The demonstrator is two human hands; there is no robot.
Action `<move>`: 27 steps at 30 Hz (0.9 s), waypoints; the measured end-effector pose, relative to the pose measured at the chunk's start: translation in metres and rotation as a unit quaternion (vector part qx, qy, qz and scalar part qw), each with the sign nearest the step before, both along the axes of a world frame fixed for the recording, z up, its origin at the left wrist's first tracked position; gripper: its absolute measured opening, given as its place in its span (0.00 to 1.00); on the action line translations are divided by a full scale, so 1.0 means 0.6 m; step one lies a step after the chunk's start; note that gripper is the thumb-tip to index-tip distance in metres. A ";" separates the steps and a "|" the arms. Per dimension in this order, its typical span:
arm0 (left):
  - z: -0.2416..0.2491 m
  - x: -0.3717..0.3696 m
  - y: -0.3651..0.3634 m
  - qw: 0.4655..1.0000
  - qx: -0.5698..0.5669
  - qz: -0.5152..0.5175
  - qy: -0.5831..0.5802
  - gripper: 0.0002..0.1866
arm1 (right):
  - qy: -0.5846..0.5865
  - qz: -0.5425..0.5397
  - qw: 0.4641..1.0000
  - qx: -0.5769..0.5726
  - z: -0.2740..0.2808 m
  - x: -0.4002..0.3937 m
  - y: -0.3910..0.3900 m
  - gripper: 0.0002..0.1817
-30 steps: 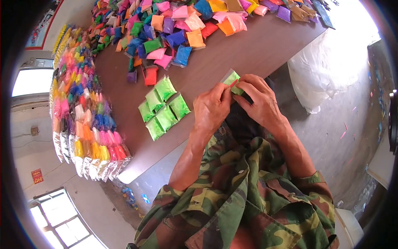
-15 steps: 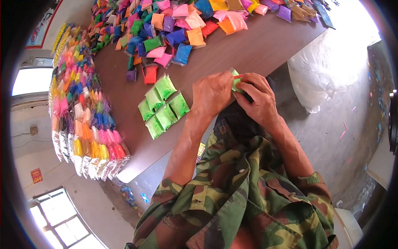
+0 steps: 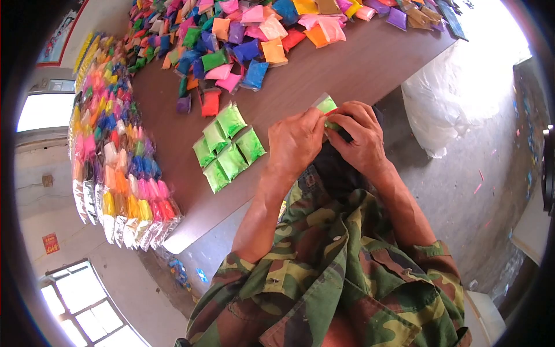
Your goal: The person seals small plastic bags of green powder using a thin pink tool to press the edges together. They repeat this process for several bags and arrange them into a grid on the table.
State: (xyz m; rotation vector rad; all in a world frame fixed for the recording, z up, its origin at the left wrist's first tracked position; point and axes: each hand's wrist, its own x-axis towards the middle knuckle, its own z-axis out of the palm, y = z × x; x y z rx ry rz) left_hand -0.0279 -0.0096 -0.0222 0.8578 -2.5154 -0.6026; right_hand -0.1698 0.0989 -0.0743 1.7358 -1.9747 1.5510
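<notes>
- Brown wooden table (image 3: 358, 72) w/ smooth top, running diagonally across view; near edge by the person's body.
- Far end: loose heap of coloured packets (image 3: 243, 34) – pink, orange, blue, purple, green.
- Left side of table: long packed rows of multicolour packets (image 3: 115, 150) in clear sleeves, hanging over the edge.
- Mid-table: small cluster of green packets (image 3: 228, 147), lying flat, touching each other, just left of the hands.
- Right of table: big white plastic sack (image 3: 457, 98) on grey concrete floor (image 3: 491, 191); bits of coloured litter on floor.
- Bkgd left: pale wall, window (image 3: 43, 113) bright w/ daylight; second window (image 3: 87, 306) lower left.
- Left hand (image 3: 295, 144) & right hand (image 3: 361, 136) together at table's near edge, both pinching one green packet (image 3: 327, 105) btwn thumb & fingertips; packet raised just above table edge, top corner poking out above fingers.
- Small red bit at the packet where the fingers meet; can't tell what.
- Camo jacket sleeves (image 3: 347, 277) in foreground.
</notes>
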 end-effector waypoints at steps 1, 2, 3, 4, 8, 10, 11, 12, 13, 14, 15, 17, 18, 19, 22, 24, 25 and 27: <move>-0.006 0.002 -0.004 1.000 -0.009 0.011 -0.001 0.07 | -0.003 0.001 1.000 -0.002 0.000 0.002 -0.002 0.18; -0.014 0.000 -0.013 1.000 -0.018 0.020 -0.001 0.07 | -0.005 0.001 1.000 -0.003 0.000 0.002 -0.002 0.18; -0.022 -0.002 -0.021 0.999 -0.027 0.028 0.000 0.07 | -0.006 -0.001 1.000 -0.004 0.000 0.002 -0.002 0.18; -0.034 -0.003 -0.029 0.999 -0.035 0.037 0.003 0.07 | -0.008 -0.001 1.000 -0.004 -0.002 0.003 0.000 0.18; -0.028 0.005 -0.046 0.998 -0.011 0.050 0.047 0.07 | 0.000 -0.001 1.000 -0.007 -0.001 0.001 -0.004 0.20; -0.025 0.017 -0.022 0.996 0.030 0.044 0.065 0.06 | 0.001 -0.005 1.000 0.005 -0.003 0.006 0.003 0.21; -0.026 0.018 -0.009 0.996 0.041 0.042 0.070 0.06 | 0.002 -0.007 1.000 0.010 -0.002 0.008 0.001 0.22; -0.027 0.021 -0.004 0.995 0.053 0.041 0.074 0.06 | 0.003 -0.009 1.000 0.014 0.000 0.010 -0.001 0.23; -0.031 0.025 -0.007 0.995 0.046 0.057 0.061 0.06 | 0.003 0.000 1.000 0.018 0.004 0.012 -0.001 0.23; -0.040 0.027 -0.014 0.995 0.039 0.072 0.049 0.06 | 0.005 0.007 1.000 0.023 0.008 0.011 0.000 0.22; -0.045 0.026 -0.021 0.995 0.032 0.085 0.038 0.07 | 0.007 0.013 1.000 0.027 0.011 0.008 0.002 0.21; -0.044 0.027 -0.032 0.995 0.021 0.095 0.030 0.06 | 0.019 0.025 0.999 0.035 0.012 0.000 0.005 0.18; -0.042 0.027 -0.036 0.994 0.014 0.101 0.026 0.06 | 0.025 0.032 0.998 0.038 0.014 -0.005 0.003 0.17; -0.037 0.028 -0.036 0.994 0.019 0.097 0.042 0.06 | 0.027 0.039 0.998 0.040 0.018 -0.011 0.000 0.15; -0.023 0.035 -0.016 0.991 0.046 0.092 0.083 0.05 | 0.025 0.050 0.997 0.053 0.022 -0.020 -0.001 0.12; -0.020 0.036 0.003 0.985 0.077 0.105 0.113 0.06 | 0.025 0.052 0.996 0.066 0.018 -0.024 -0.003 0.12; -0.017 0.035 0.012 0.985 0.081 0.105 0.114 0.05 | 0.013 0.046 0.997 0.062 0.018 -0.022 -0.003 0.12; -0.014 0.032 0.028 0.983 0.088 0.107 0.116 0.05 | -0.011 0.039 0.998 0.053 0.021 -0.017 -0.006 0.12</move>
